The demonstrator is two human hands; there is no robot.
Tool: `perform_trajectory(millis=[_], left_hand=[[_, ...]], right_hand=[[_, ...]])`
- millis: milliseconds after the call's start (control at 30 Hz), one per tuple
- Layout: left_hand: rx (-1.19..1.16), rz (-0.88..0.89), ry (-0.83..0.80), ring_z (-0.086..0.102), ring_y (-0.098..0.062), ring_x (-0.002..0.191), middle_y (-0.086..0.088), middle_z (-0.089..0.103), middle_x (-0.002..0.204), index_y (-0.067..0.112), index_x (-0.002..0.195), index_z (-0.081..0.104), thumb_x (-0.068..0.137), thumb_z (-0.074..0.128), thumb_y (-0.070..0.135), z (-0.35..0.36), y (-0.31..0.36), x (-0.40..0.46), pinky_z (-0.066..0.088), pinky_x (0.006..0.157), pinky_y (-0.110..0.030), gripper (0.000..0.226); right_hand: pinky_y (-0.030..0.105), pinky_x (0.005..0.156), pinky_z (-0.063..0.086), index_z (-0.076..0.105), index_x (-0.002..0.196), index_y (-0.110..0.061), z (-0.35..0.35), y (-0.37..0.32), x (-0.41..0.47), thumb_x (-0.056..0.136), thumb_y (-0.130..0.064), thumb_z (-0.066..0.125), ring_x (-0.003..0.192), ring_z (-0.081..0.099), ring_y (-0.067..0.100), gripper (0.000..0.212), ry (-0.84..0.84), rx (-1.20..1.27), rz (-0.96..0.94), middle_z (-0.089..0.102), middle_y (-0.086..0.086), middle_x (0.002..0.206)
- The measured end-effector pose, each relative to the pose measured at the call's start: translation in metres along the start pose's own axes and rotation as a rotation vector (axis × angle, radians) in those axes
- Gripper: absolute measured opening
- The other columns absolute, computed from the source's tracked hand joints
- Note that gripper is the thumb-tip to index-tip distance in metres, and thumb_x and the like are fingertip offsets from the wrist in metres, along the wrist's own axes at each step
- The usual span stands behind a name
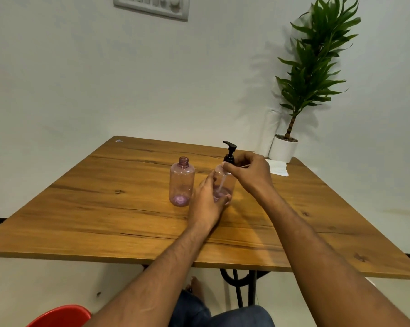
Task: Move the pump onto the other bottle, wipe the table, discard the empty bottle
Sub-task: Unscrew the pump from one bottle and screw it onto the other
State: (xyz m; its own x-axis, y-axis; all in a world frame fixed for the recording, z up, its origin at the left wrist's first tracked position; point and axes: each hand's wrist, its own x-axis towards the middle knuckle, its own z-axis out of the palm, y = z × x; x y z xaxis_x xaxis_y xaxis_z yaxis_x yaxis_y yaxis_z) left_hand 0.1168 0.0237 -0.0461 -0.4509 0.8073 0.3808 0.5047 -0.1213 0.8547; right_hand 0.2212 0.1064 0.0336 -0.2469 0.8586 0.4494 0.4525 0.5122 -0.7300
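Two clear pink plastic bottles stand upright on the wooden table. The left bottle has an open neck and no cap. The right bottle carries a black pump whose tube runs down inside it. My left hand wraps the lower body of the right bottle. My right hand grips the pump's collar at the bottle's neck. A white folded tissue lies at the table's far right, behind my right hand.
A potted green plant in a white pot stands beyond the table's far right corner against the wall. A red chair edge shows at the lower left. Black table legs and my knees are below the near edge.
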Motion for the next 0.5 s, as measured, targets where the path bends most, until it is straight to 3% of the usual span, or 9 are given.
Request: perform_trajectory(millis=[100, 200, 267, 367, 433, 500], left_hand=[[0.010, 0.010, 0.007, 0.059, -0.006, 0.117, 0.000, 0.056, 0.150, 0.024, 0.162, 0.032, 0.091, 0.077, 0.024, -0.001, 0.000, -0.001, 0.055, 0.104, -0.036, 0.085], [0.031, 0.012, 0.015, 0.057, -0.003, 0.114, 0.001, 0.057, 0.148, 0.023, 0.161, 0.034, 0.091, 0.077, 0.024, -0.002, -0.001, -0.001, 0.054, 0.103, -0.034, 0.083], [0.032, 0.025, 0.017, 0.059, -0.009, 0.121, 0.001, 0.057, 0.147, 0.023, 0.160, 0.036, 0.090, 0.078, 0.025, -0.002, 0.000, 0.000, 0.055, 0.103, -0.036, 0.081], [0.028, 0.030, 0.017, 0.061, -0.016, 0.127, -0.001, 0.057, 0.149, 0.022, 0.161, 0.034, 0.091, 0.077, 0.026, -0.002, 0.001, 0.000, 0.056, 0.104, -0.042, 0.082], [0.020, 0.023, 0.026, 0.062, -0.016, 0.124, -0.001, 0.057, 0.148, 0.024, 0.161, 0.033, 0.092, 0.076, 0.024, -0.001, 0.001, -0.002, 0.057, 0.102, -0.041, 0.081], [0.025, 0.028, 0.042, 0.062, -0.013, 0.121, 0.000, 0.059, 0.145, 0.025, 0.160, 0.035, 0.091, 0.077, 0.023, -0.001, 0.001, -0.001, 0.056, 0.101, -0.036, 0.081]], right_hand=[[0.036, 0.079, 0.057, 0.070, 0.109, -0.025, 0.002, -0.001, -0.003, 0.085, -0.053, 0.079, 0.087, 0.065, 0.006, 0.039, -0.014, 0.003, -0.033, 0.069, -0.010, 0.092], [0.036, 0.078, 0.057, 0.069, 0.127, -0.029, 0.005, -0.004, -0.004, 0.096, -0.049, 0.068, 0.084, 0.061, 0.001, 0.037, -0.025, -0.024, -0.076, 0.063, -0.017, 0.088], [0.037, 0.079, 0.059, 0.074, 0.117, -0.027, 0.003, -0.005, -0.004, 0.094, -0.049, 0.072, 0.083, 0.062, -0.001, 0.031, 0.000, -0.055, -0.084, 0.063, -0.020, 0.086], [0.032, 0.065, 0.052, 0.064, 0.094, -0.026, 0.003, -0.005, -0.005, 0.083, -0.062, 0.078, 0.076, 0.061, 0.004, 0.040, 0.030, -0.136, -0.079, 0.064, -0.013, 0.082], [0.030, 0.060, 0.043, 0.059, 0.098, -0.025, 0.005, -0.005, -0.010, 0.084, -0.070, 0.071, 0.072, 0.057, 0.003, 0.049, 0.025, -0.172, -0.078, 0.060, -0.013, 0.082], [0.030, 0.060, 0.041, 0.060, 0.114, -0.027, 0.005, -0.003, -0.013, 0.092, -0.068, 0.062, 0.074, 0.058, 0.006, 0.047, 0.030, -0.114, -0.078, 0.061, -0.009, 0.085]])
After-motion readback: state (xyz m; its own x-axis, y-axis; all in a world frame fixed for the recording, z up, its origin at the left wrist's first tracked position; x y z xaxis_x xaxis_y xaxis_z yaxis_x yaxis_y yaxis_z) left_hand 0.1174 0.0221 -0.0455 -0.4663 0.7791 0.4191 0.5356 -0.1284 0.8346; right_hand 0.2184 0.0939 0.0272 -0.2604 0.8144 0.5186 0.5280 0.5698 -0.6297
